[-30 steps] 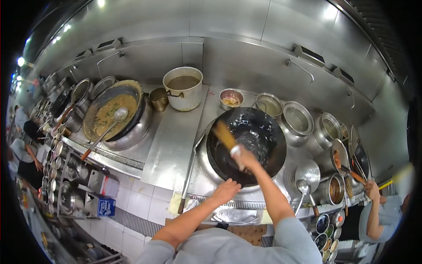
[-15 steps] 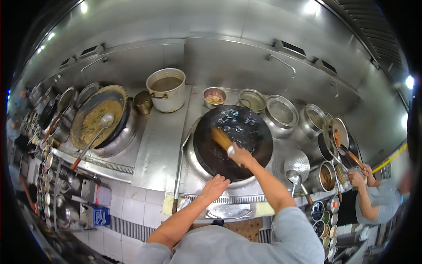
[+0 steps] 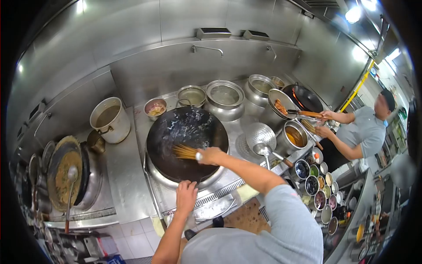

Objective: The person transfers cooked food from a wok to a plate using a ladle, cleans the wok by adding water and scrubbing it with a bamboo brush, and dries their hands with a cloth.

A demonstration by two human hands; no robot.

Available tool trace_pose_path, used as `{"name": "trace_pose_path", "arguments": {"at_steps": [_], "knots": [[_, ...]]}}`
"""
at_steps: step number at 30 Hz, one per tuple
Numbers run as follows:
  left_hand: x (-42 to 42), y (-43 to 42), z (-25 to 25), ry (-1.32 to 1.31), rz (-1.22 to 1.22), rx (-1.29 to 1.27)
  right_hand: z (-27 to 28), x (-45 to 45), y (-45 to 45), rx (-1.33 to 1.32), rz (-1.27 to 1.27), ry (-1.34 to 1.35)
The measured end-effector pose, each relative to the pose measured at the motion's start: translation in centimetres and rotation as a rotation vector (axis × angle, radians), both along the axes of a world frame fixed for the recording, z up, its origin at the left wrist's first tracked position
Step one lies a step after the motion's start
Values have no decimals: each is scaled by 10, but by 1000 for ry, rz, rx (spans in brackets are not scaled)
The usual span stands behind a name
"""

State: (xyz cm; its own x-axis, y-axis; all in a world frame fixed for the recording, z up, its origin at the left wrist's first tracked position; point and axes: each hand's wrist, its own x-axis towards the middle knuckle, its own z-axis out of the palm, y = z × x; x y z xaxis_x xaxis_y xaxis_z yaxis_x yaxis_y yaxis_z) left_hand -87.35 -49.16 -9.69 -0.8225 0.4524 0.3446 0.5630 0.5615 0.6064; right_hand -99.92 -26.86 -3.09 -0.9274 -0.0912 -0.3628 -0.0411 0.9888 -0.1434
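A large dark wok [image 3: 163,137] sits on the burner in front of me, its inside wet with shiny patches. My right hand [image 3: 212,155] is closed around a bamboo wok brush [image 3: 185,152], whose bristles point left and rest against the wok's inside. A bit of white shows at the brush's grip. At the wok's near rim, my left hand [image 3: 187,196] has its fingers curled over the edge; their tips are partly hidden. Just right of the wok lie a perforated skimmer [image 3: 261,134] and a ladle [image 3: 262,149].
Lidded-looking metal pots [image 3: 225,94] line the back. On the left stand a tall pot [image 3: 110,119] and a tilted wok of brown sauce [image 3: 66,171]. At the right, a co-worker [image 3: 358,132] holds a pan [image 3: 278,105] of food near several ingredient tins [image 3: 311,185].
My view has turned to the right, bringing the co-worker further in. The brush has moved lower inside the wok, its bristles now lying more level. My left hand stays at the near rim.
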Motion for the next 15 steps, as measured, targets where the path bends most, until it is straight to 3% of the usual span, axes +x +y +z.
{"name": "trace_pose_path", "arguments": {"at_steps": [2, 3, 4, 6, 8, 10, 12, 15], "knots": [[13, -8, 13, 102, 48, -147, 2, -8, 37, 156, -36, -16], [19, -11, 13, 52, 44, -201, -39, -37, 59, 164, -129, 138], [21, -8, 14, 43, 45, -207, -38, -47, 52, 31, -295, 221], [25, -7, 22, 63, 97, -260, -66, -78, 25, -11, -224, 191], [28, -10, 18, 41, 120, -351, -27, -66, -18, 29, -89, 169], [33, -14, 21, 19, 134, -376, -6, -69, -30, -139, -207, 223], [34, -17, 18, -1, 122, -374, -30, -89, -37, -442, -523, 381], [35, -19, 19, 35, 126, -440, -69, -111, -70, -521, -616, 306]]}}
